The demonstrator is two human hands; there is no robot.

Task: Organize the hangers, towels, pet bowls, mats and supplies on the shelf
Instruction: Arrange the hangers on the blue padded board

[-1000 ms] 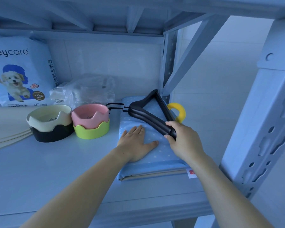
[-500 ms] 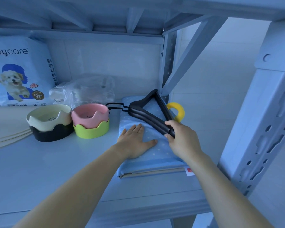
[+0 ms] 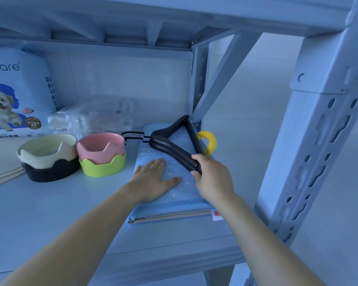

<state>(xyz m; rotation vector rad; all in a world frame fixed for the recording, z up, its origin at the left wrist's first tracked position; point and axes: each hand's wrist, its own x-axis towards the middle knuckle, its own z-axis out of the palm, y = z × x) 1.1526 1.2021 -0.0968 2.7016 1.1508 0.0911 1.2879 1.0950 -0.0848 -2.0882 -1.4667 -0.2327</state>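
A stack of black hangers [image 3: 172, 145] lies on a folded blue dotted mat [image 3: 174, 195] at the right end of the shelf [image 3: 50, 213]. My right hand [image 3: 212, 178] grips the near end of the hangers. My left hand [image 3: 153, 182] rests flat on the mat, fingers spread, just left of the hangers. The hangers' wire hooks [image 3: 132, 135] point left toward the bowls. A yellow curved piece [image 3: 210, 139] shows behind the hangers.
A pink bowl [image 3: 100, 145] sits in a green one [image 3: 102, 167]; a cream bowl [image 3: 47, 150] sits in a black one [image 3: 50, 172]. Behind stand a pet-pad pack [image 3: 15, 96] and a clear plastic bag [image 3: 99, 118]. Beige mats [image 3: 0, 162] lie left. The shelf post [image 3: 310, 151] rises right.
Both hands and the hangers stay almost where they were; only the camera view shifted slightly.
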